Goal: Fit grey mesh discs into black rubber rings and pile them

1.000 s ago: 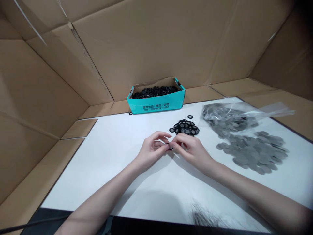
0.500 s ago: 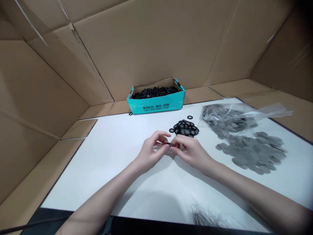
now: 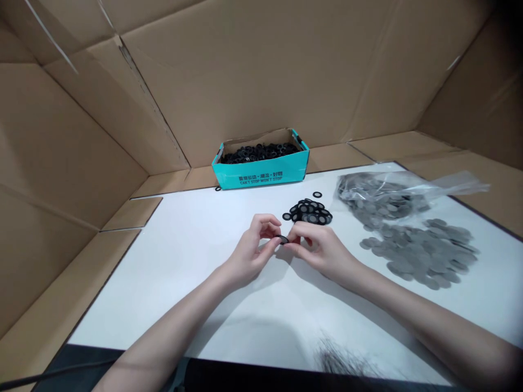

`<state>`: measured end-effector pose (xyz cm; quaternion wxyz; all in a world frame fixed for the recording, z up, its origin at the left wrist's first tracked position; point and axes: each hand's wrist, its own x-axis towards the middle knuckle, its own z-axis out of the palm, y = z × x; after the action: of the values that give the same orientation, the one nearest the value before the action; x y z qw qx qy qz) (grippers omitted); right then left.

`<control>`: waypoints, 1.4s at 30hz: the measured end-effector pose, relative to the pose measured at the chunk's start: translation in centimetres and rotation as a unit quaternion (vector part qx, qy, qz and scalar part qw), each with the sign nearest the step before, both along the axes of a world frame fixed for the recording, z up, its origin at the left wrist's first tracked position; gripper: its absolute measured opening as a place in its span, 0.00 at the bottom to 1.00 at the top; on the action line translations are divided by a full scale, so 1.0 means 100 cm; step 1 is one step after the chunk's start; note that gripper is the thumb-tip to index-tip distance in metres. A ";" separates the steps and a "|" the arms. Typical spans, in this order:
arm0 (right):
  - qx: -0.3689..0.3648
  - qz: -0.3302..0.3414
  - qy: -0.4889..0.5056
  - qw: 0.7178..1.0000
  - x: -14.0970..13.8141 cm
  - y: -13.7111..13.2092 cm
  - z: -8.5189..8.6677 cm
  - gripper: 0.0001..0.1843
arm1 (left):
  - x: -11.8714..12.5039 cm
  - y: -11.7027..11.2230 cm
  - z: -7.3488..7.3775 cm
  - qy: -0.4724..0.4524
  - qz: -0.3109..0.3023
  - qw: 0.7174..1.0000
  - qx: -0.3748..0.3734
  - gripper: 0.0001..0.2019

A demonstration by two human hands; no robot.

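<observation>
Near the frame's centre I see the black-rimmed disc (image 3: 283,239), probably light and rubbery-edged, its grey middle thin and easily creased; I'd hold only the rim. The left hand (image 3: 251,250) and right hand (image 3: 322,247) pinch opposite edges, thumbs pressed in. Similar pieces (image 3: 310,211) heap just above right.

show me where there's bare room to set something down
A wide bare patch of white tabletop lies left of the left hand; another between that hand and the teal box. Crowded: gray disc pile and plastic bag at right, black ring pile beyond the right hand.
</observation>
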<state>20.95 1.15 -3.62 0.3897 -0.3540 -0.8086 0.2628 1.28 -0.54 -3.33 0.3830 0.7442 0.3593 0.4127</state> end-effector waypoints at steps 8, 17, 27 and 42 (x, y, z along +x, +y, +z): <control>-0.013 0.008 0.000 1.000 0.001 0.000 0.000 0.10 | -0.004 0.006 -0.005 0.059 -0.005 0.995 0.077 0.07; -0.002 0.010 -0.007 1.000 0.001 0.000 0.000 0.10 | -0.005 0.007 -0.004 0.090 0.002 0.991 0.100 0.08; 0.031 -0.017 0.001 0.999 0.001 -0.001 -0.002 0.09 | -0.006 0.007 0.001 0.138 -0.038 0.980 0.136 0.12; 0.029 -0.005 0.020 0.999 0.002 -0.001 0.000 0.09 | 0.001 0.004 -0.003 0.077 -0.009 0.994 0.082 0.07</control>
<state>21.13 1.09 -3.58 0.4175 -0.3416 -0.8058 0.2443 1.36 -0.10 -3.66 0.2956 0.8059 0.3457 0.3790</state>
